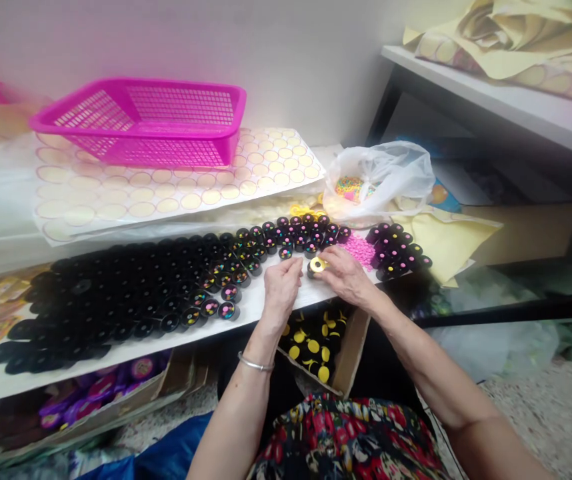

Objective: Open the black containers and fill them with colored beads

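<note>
Both hands meet at the front edge of a white board [116,350]. My right hand [347,273] is closed around a small black cap with a yellow sticker [317,265]. My left hand [281,285] is curled beside it, fingertips pinched at the cap's left side. Just behind lie rows of black caps with coloured beads inside [286,235]. A pile of pink beads [359,250] sits right of my right hand. Many empty black caps [116,287] fill the board to the left.
A pink mesh basket [141,120] stands on sheets of round yellow stickers [176,187] at the back. A plastic bag of coloured beads [376,177] lies behind. A cardboard box of yellow-stickered caps [316,343] sits below the board, above my lap. A shelf [491,100] stands at right.
</note>
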